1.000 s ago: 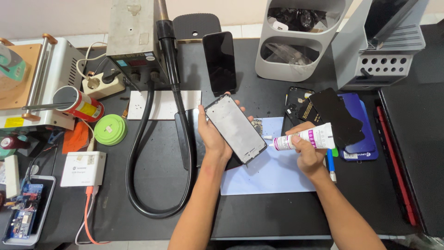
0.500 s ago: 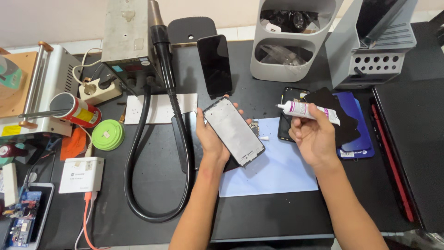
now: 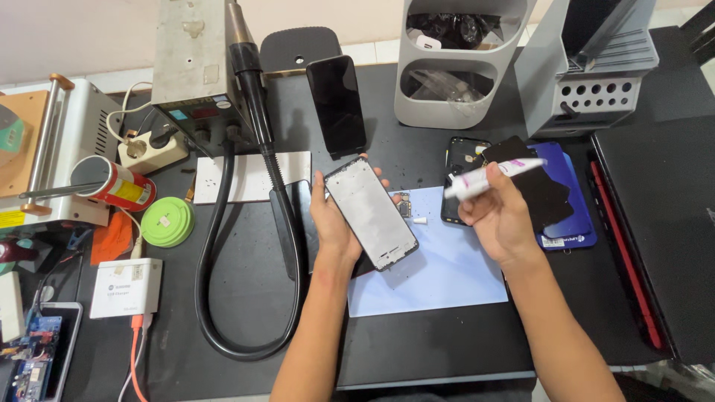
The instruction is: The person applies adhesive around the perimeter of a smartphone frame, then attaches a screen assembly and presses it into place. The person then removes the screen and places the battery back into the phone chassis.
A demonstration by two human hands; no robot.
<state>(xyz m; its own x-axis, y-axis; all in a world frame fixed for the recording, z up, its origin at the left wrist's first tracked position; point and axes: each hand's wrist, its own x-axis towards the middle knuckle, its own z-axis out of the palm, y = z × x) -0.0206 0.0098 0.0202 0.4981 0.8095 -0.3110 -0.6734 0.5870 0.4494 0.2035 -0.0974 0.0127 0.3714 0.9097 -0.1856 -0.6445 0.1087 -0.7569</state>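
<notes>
Two hands work above a dark bench. Our left hand (image 3: pixel 339 223) cradles a phone frame (image 3: pixel 370 211) from beneath, fingers curled round its edges, the frame tilted with its pale inner face up, over a light blue mat (image 3: pixel 439 275). Our right hand (image 3: pixel 500 217), raised just right of the frame and apart from it, is closed around a small white glue tube (image 3: pixel 491 176), nozzle pointing left. A tiny white cap (image 3: pixel 420 220) lies on the mat between them.

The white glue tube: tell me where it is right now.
The white glue tube is in the right hand, raised over the desk's right-centre, above the blue mat and right of the phone frame.
</notes>
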